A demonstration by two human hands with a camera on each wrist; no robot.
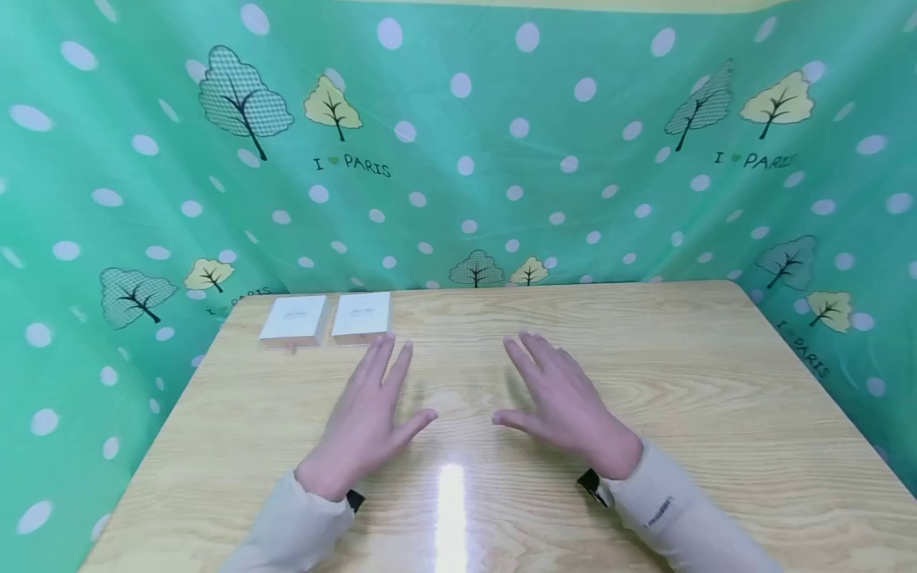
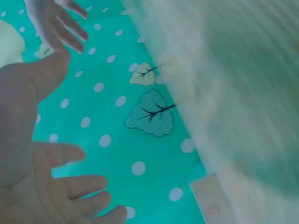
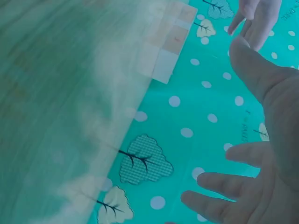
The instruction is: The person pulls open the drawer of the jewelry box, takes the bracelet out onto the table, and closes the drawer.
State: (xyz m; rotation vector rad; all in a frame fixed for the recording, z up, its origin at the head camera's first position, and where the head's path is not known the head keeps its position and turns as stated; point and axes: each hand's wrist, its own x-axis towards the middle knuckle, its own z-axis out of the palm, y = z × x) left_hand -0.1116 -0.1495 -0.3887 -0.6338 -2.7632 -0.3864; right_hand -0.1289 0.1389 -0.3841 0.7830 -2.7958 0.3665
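My left hand (image 1: pixel 364 419) hovers over the wooden table with its fingers stretched out, thumb pointing inward. Across from it, my right hand (image 1: pixel 571 407) is held the same way, its fingers spread and nothing in it. A gap separates the two hands. Just beyond the left fingertips lies a flat white box (image 1: pixel 362 313) with small print on its lid. A second, similar white box (image 1: pixel 294 317) lies to its left, a narrow space between them. In the left wrist view part of a box (image 2: pixel 214 199) shows at the lower edge.
The light wooden table (image 1: pixel 688 350) reflects a bright strip of light near its front. A green curtain (image 1: pixel 494 143) with white dots and printed trees hangs behind the table and along both sides. A black strap (image 1: pixel 593 485) shows at the right cuff.
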